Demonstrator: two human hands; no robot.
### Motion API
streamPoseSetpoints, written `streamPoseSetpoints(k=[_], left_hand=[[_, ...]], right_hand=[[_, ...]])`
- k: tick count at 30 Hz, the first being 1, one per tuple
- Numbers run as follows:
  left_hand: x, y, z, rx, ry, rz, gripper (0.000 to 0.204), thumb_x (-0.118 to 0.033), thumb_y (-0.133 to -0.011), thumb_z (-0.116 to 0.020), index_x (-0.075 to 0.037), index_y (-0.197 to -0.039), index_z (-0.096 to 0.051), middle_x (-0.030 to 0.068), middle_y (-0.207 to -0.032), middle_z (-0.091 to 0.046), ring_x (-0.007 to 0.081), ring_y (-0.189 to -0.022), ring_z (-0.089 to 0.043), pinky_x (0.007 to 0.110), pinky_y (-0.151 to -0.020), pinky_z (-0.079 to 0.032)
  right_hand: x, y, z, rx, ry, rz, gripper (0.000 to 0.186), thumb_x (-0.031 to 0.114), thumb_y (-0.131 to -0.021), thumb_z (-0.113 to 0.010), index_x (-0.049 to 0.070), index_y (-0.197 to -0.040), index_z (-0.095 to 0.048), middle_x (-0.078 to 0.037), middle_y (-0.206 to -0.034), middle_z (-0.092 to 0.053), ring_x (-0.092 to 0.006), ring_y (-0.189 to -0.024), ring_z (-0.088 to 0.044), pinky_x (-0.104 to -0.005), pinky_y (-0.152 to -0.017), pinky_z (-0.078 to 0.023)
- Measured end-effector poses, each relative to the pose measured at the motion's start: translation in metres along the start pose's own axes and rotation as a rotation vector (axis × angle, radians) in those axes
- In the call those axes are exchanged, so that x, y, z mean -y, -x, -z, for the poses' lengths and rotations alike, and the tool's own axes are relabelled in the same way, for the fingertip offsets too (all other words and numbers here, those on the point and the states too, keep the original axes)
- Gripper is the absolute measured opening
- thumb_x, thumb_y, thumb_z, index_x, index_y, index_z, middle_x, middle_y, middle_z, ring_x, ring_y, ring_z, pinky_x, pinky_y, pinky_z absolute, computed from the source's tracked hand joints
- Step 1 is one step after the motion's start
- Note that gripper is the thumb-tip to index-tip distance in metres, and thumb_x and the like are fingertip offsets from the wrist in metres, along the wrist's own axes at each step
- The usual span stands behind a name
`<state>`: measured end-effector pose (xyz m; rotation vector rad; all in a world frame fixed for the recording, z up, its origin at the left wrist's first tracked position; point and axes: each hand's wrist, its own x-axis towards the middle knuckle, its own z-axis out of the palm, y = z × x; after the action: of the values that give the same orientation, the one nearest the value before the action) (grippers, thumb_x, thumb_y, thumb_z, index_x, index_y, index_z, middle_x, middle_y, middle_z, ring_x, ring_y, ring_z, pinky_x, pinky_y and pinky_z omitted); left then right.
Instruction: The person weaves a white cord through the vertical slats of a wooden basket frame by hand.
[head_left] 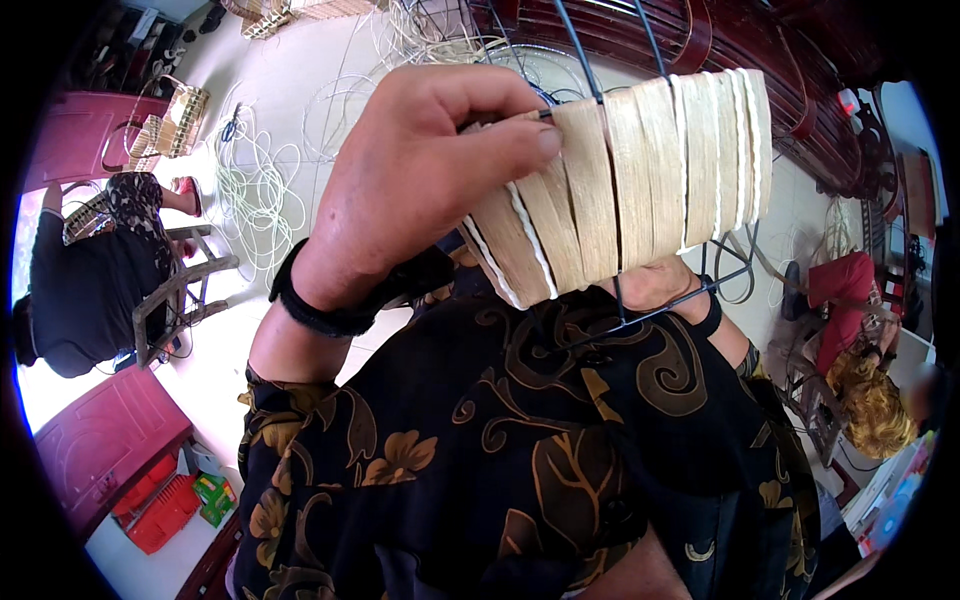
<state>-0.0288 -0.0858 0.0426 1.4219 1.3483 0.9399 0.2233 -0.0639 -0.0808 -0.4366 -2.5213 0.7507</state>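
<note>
A half-covered basket (640, 170) with a black wire frame is raised in front of my chest. Flat tan strips wrap one side of it, with twisted white cords between some of them. My left hand (430, 160) is closed on the upper left edge of this side, its thumb pressed on the strips and its fingers curled behind. Below the wrapped side, part of my right hand (655, 283) shows next to the bare wire frame (690, 297). The basket hides its fingers.
Loose coils of pale cord (255, 195) lie on the tiled floor to the left. Beyond the basket stands a dark red wooden bench (810, 130). One person (95, 285) sits at the left near a wooden stool (185, 290), another (850, 300) at the right. A woven basket (170, 125) stands far left.
</note>
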Motion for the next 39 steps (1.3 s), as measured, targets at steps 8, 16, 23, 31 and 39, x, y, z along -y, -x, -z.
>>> streamPoseSetpoints(k=[8, 16, 23, 31, 39], left_hand=[[0.014, 0.006, -0.002, -0.063, 0.208, -0.116, 0.016, -0.014, -0.094, -0.07, 0.001, -0.1, -0.073, -0.0003, -0.086, -0.07, 0.0064, -0.081, -0.062, 0.023, -0.075, -0.049], [0.019, 0.009, -0.001, -0.072, 0.152, -0.115, 0.019, -0.014, -0.095, -0.07, 0.001, -0.107, -0.072, 0.0019, -0.09, -0.071, 0.0079, -0.082, -0.064, 0.024, -0.077, -0.05], [0.034, 0.014, 0.003, -0.437, -0.633, -0.763, 0.026, -0.014, -0.083, -0.076, -0.007, -0.108, -0.071, 0.0155, -0.122, -0.067, 0.0328, -0.114, -0.061, 0.039, -0.096, -0.049], [0.039, 0.041, -0.014, -0.157, -0.74, -0.856, 0.03, -0.037, -0.073, -0.084, -0.017, -0.089, -0.071, 0.0135, -0.129, -0.063, 0.0394, -0.129, -0.05, 0.061, -0.104, -0.037], [0.043, 0.039, -0.021, -0.234, -0.755, -0.891, 0.024, -0.025, -0.069, -0.081, -0.015, -0.088, -0.07, 0.0127, -0.131, -0.063, 0.0378, -0.128, -0.051, 0.061, -0.107, -0.032]], right_hand=[[0.013, -0.02, 0.013, -0.043, -0.703, -0.172, 0.015, -0.001, -0.088, -0.058, 0.004, -0.091, -0.071, -0.003, -0.078, -0.07, -0.0167, -0.074, -0.068, -0.0311, -0.069, -0.056], [-0.001, -0.005, 0.004, 0.074, -0.977, -0.127, 0.03, -0.006, -0.098, -0.054, 0.0, -0.127, -0.056, -0.013, -0.11, -0.066, -0.0189, -0.084, -0.064, -0.0314, -0.069, -0.053], [0.02, -0.02, 0.005, 0.058, -0.96, -0.203, 0.013, 0.004, -0.101, -0.056, 0.003, -0.103, -0.069, -0.002, -0.084, -0.068, -0.0108, -0.075, -0.062, -0.0264, -0.065, -0.051], [0.017, -0.021, 0.019, 0.206, -0.771, -0.309, 0.02, 0.022, -0.101, -0.064, 0.005, -0.109, -0.072, -0.002, -0.085, -0.07, -0.0139, -0.077, -0.065, -0.0279, -0.072, -0.053], [0.017, -0.022, 0.019, 0.17, -0.82, -0.341, 0.026, 0.028, -0.101, -0.064, 0.005, -0.105, -0.074, -0.004, -0.08, -0.07, -0.0148, -0.078, -0.067, -0.0288, -0.074, -0.054]])
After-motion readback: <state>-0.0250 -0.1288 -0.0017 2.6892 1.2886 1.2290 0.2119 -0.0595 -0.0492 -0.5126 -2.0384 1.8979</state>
